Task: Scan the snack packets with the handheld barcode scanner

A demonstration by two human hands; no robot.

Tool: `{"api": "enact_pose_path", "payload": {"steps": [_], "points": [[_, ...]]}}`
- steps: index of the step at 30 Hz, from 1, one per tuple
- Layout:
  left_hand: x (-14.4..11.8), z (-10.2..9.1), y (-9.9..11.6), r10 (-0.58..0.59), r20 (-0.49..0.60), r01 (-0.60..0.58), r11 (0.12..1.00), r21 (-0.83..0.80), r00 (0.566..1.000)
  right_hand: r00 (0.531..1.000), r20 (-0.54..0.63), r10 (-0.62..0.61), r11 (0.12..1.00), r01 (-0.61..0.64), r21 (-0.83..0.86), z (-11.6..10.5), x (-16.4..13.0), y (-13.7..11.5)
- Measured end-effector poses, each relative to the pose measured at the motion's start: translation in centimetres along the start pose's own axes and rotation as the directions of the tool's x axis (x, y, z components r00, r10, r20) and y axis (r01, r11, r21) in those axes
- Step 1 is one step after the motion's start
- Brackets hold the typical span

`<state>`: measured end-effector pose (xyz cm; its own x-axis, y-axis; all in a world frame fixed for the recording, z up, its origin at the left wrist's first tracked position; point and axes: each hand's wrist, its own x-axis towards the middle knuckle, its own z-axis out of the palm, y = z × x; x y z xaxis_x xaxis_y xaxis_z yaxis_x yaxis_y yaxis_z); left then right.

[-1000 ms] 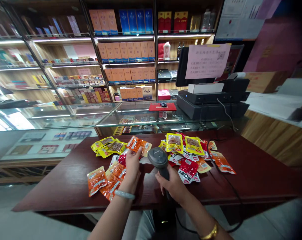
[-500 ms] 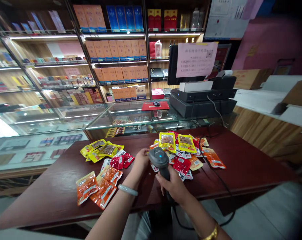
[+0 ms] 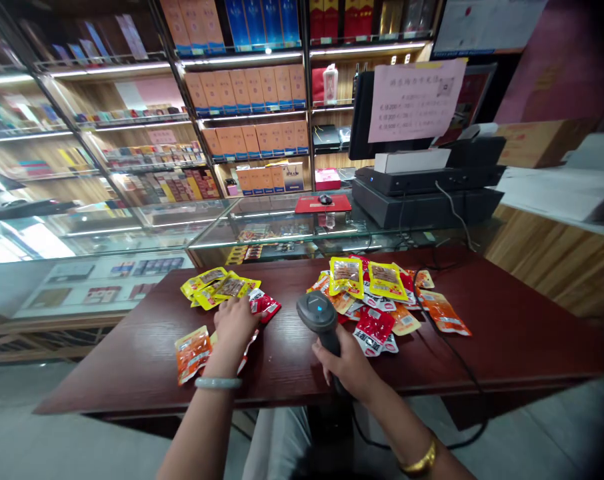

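My right hand (image 3: 349,363) grips the scanner (image 3: 318,315); my left hand (image 3: 235,323) rests open on the left packets (image 3: 217,287), mid-scanning; next, I pick one.

Head camera looks forward-down over table (image 3: 507,347).

Left wrist (image 3: 218,383) – pale jade bangle; right wrist (image 3: 421,460) – gold bracelet; sleeveless.

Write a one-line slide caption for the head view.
Right hand grips a barcode scanner upright over a dark red table; left hand rests on snack packets lying beside it.
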<state>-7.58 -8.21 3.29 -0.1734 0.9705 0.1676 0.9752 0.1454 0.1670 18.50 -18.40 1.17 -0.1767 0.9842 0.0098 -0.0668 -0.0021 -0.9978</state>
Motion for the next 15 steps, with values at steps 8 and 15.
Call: {"api": "enact_pose_path", "payload": {"steps": [8,15], "points": [[2.3,0.0,-4.0,-0.090,0.219,0.061,0.989,0.138,0.972,0.999,0.034,0.002,0.999,0.000,-0.052,0.7,0.1,0.1],[2.4,0.3,-3.2,-0.103,0.081,0.103,0.995,0.004,0.991,0.999,0.028,-0.017,0.998,0.019,-0.067,0.5,0.0,0.5]]}}
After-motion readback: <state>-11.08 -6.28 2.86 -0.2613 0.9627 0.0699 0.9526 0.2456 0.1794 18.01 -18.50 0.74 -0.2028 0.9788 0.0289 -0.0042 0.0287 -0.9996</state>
